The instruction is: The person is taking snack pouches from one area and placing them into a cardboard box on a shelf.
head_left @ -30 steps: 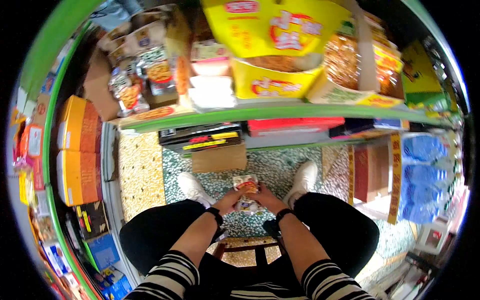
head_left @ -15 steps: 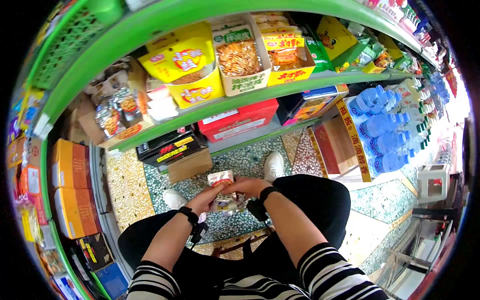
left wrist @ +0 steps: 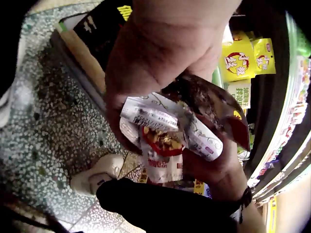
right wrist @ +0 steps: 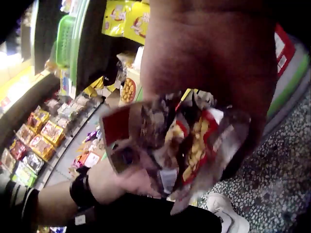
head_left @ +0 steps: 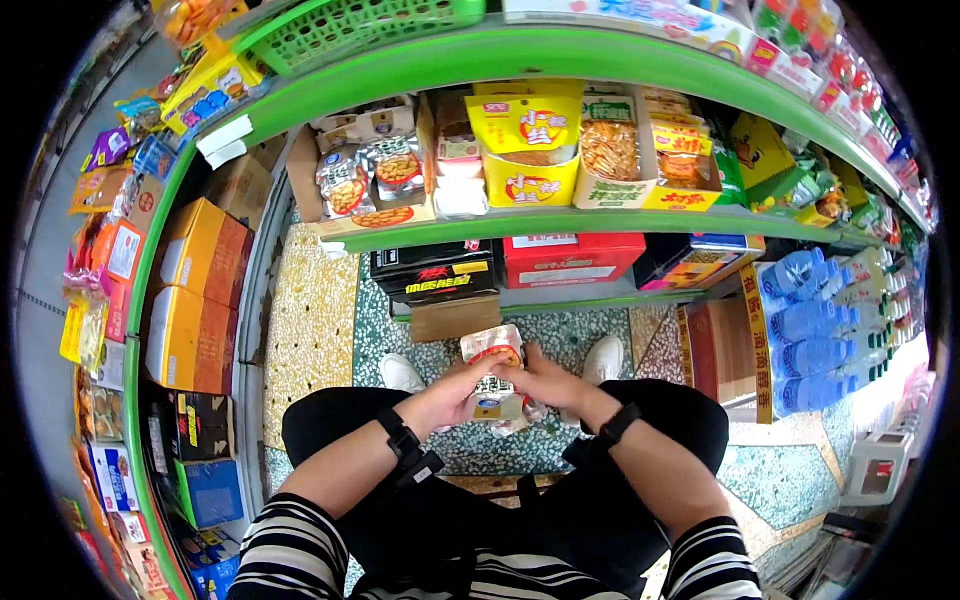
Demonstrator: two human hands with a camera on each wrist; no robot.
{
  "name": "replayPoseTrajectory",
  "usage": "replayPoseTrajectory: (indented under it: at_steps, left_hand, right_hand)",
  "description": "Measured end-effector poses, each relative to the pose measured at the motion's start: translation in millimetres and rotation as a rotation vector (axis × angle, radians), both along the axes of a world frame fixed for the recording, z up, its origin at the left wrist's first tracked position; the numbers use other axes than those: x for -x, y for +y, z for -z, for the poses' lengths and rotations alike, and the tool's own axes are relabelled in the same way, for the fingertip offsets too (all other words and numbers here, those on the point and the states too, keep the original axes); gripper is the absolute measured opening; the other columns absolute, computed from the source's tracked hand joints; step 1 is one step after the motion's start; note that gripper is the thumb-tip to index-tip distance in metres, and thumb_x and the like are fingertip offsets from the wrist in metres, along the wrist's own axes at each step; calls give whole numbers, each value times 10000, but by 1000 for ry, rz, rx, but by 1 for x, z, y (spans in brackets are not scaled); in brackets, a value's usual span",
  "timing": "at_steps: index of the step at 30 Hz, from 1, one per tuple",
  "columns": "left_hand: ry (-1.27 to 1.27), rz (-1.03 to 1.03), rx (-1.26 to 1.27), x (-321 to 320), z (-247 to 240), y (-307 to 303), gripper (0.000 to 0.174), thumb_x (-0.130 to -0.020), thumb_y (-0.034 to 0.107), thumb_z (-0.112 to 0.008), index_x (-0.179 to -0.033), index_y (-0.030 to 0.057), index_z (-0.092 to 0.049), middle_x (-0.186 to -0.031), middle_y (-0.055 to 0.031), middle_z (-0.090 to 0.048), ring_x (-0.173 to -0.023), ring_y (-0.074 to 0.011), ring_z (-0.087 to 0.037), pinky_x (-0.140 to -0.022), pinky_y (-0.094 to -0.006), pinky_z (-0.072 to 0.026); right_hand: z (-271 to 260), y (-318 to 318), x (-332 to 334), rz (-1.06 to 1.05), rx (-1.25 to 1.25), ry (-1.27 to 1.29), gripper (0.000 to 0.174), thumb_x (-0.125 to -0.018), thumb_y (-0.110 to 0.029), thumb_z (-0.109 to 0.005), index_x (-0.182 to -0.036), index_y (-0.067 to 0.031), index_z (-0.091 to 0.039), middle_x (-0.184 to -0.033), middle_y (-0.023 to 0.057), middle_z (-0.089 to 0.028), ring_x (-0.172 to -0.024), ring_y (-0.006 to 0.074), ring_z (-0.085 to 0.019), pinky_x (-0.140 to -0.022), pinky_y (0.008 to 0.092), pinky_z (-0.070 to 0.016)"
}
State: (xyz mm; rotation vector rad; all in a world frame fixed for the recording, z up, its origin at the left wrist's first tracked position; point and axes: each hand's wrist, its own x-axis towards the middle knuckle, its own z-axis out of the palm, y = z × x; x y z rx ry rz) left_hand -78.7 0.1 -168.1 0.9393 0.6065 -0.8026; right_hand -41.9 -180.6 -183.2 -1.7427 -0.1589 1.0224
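Note:
Low in front of the body, my left hand [head_left: 450,396] and right hand [head_left: 552,382] meet around several snack packets [head_left: 490,343]. The packets are white and foil, with red print and a picture of nuts or beans. In the left wrist view, the left hand [left wrist: 165,53] curls over a white packet [left wrist: 160,167] and a patterned white wrapper edge [left wrist: 206,143], beside a dark brown packet [left wrist: 214,102]. From the right wrist, crumpled shiny packets [right wrist: 197,145] bunch beneath the right hand [right wrist: 209,58], whose fingertips are mostly hidden. The left hand [right wrist: 119,182] grips their other side.
A green-edged shelf [head_left: 420,237] ahead holds an open carton of similar packets [head_left: 395,165] and yellow snack bags [head_left: 525,125]. Below are a black box [head_left: 430,270] and a red box [head_left: 570,260]. Orange boxes [head_left: 195,335] stand left, bottled water packs [head_left: 810,330] right.
The head view swung right, then back left, and now shows more of the upper shelf. Both hands still hold the packets, which appear larger and closer now.

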Motion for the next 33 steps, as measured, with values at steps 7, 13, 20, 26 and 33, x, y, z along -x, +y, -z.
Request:
replayPoseTrajectory:
  at_steps: [7,13,20,26,33]
  left_hand:
    - [-123,-94,157,-12,22,10,413,-929,326,-594,-1252,100,-469,-1055,-62,-634,-905,-171,-658,-742,-311,-574]
    - [-116,-139,98,-30,30,13,312,-947,240,-540,-1210,82,-484,-1047,-85,-636,-895,-218,-668,-745,-393,-579]
    - [-126,-208,183,-28,30,18,315,-933,241,-574,-1193,83,-491,-1009,-84,-642,-876,-221,-670,-744,-389,-577]
    - [-292,-199,-75,-30,25,11,425,-929,311,-594,-1242,42,-493,-1126,-89,-609,-968,-175,-632,-778,-337,-550]
    - [-483,-72,-181,-36,8,9,500,-920,344,-612,-1251,-9,-490,-1140,-104,-613,-1019,-161,-599,-869,-294,-489]
  right_hand:
    - [-10,13,-10,197,-4,-54,874,-792,-601,-620,-1208,130,-386,-1176,333,-531,-1107,365,-555,-922,386,-441]
    - [-9,22,-23,275,-66,-25,996,-789,-635,-606,-1313,158,-311,-1214,315,-518,-1109,336,-554,-932,363,-440]
    - [-5,22,-22,273,-160,86,979,-810,-585,-621,-1377,119,-246,-1211,238,-533,-1084,268,-550,-901,335,-453]
    - [-17,22,-19,309,-246,141,869,-842,-443,-666,-1399,65,-233,-1244,173,-513,-1136,222,-514,-925,319,-435]
    - [-17,19,-20,383,-440,223,782,-847,-304,-704,-1385,31,-247,-1293,172,-480,-1181,222,-484,-981,337,-403]
